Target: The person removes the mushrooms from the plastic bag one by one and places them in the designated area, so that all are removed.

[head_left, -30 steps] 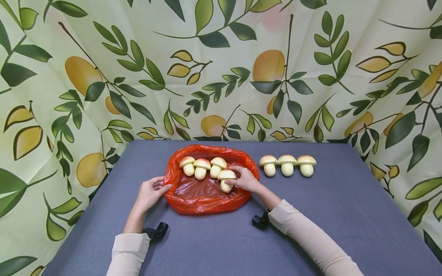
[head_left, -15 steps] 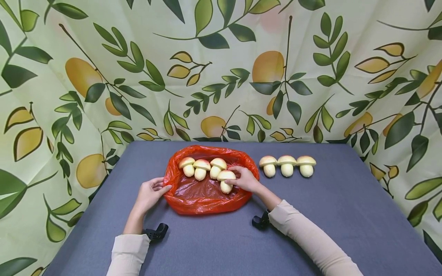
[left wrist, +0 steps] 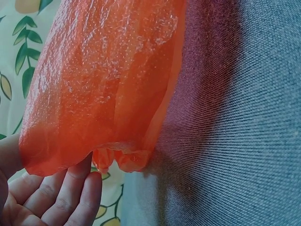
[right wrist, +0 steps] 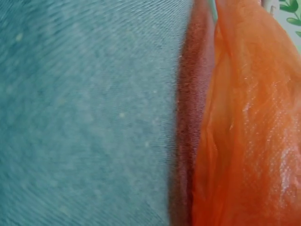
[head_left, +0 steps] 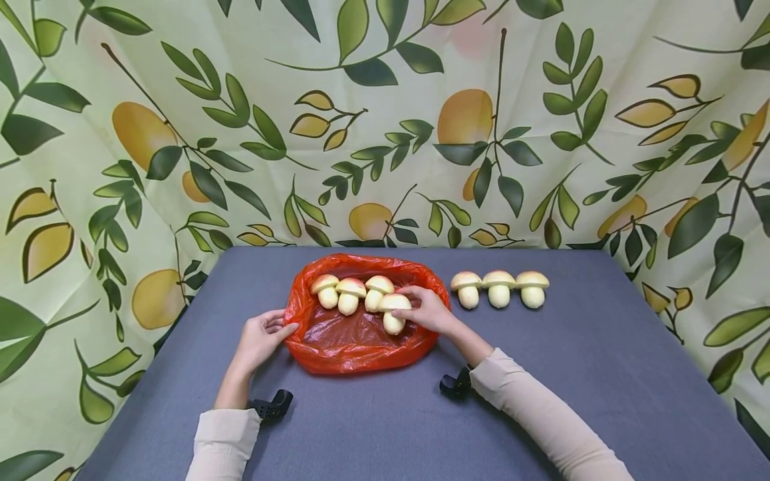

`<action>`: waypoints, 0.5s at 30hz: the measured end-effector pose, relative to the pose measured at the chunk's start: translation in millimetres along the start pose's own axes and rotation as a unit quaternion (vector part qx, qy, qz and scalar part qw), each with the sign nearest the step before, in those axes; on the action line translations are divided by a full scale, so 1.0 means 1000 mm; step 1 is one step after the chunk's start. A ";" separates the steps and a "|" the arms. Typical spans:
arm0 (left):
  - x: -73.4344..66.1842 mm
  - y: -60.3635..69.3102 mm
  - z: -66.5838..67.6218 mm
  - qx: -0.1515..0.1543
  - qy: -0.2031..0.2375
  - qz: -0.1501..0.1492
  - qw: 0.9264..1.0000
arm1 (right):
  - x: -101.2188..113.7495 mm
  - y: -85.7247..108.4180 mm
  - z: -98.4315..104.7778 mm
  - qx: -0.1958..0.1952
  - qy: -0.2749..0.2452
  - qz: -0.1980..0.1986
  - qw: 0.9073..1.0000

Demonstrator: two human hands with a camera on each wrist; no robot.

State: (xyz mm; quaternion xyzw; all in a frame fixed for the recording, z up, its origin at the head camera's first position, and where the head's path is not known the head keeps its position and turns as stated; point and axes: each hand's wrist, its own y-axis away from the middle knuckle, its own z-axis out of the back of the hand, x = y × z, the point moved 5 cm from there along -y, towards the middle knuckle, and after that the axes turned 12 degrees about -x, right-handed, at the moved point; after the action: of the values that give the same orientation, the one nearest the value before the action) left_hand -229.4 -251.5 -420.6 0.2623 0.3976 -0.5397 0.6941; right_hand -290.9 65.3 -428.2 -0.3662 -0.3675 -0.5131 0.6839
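A red plastic bag lies with its mouth spread wide on the table. My left hand pinches its left rim; in the left wrist view the bag's edge passes between thumb and fingers. Over the right rim reaches my right hand, which holds a pale yellow toy-like mushroom by its side, cap up. Three similar mushrooms lean in a row at the bag's back. The right wrist view has only the bag's outside and the table; the right hand is hidden there.
Three more mushrooms stand side by side on the grey cloth-covered table, right of the bag. Behind the table hangs a curtain printed with leaves and fruit. A black wrist camera sits at the left wrist, another at the right.
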 end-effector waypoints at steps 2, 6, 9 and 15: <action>0.000 0.000 0.000 0.000 0.000 -0.001 1.000 | 0.001 0.000 0.000 0.001 -0.005 0.002 1.000; 0.001 0.000 0.000 -0.001 -0.001 -0.001 1.000 | 0.004 0.001 0.001 0.004 -0.017 -0.001 1.000; 0.002 0.000 0.000 -0.002 -0.002 -0.001 1.000 | 0.006 0.001 0.003 0.002 -0.021 -0.006 1.000; 0.002 -0.001 0.000 -0.007 -0.004 -0.006 1.000 | 0.009 0.004 0.009 -0.003 -0.032 0.001 0.999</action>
State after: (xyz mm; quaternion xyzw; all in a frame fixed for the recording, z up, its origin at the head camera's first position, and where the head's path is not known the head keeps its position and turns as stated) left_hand -230.4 -252.6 -422.1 0.2528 0.4002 -0.5418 0.6945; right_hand -286.8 70.1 -417.1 -0.3846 -0.3870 -0.5020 0.6710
